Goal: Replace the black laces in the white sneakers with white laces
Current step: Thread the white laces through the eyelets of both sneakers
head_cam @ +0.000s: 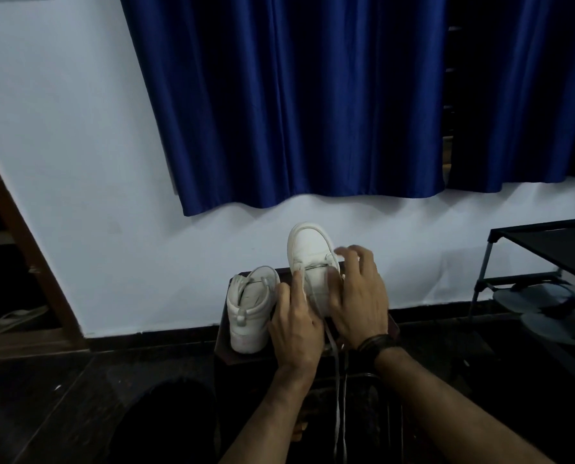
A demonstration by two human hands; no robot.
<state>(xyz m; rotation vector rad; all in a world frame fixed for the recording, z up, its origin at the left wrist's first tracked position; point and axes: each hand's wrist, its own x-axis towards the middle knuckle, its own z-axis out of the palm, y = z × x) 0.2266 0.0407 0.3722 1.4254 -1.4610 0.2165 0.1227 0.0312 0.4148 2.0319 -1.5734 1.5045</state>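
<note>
Left hand [296, 324] is clamped on the near side of the raised sneaker [309, 259], thumb up by the eyelets, steadying it with the toe tipped away so the lacing faces the person. Right hand [358, 296] covers the other side, fingers spread and lightly bent at the eyelet row; whether it pinches the white lace [338, 396] I cannot tell. That lace crosses the lowest eyelets and trails down between the forearms, so threading looks barely begun. The second sneaker [251, 309] stands just left on the dark stool [224, 346], white lace apparently in. A shoe rack [540, 259] sits right.
</note>
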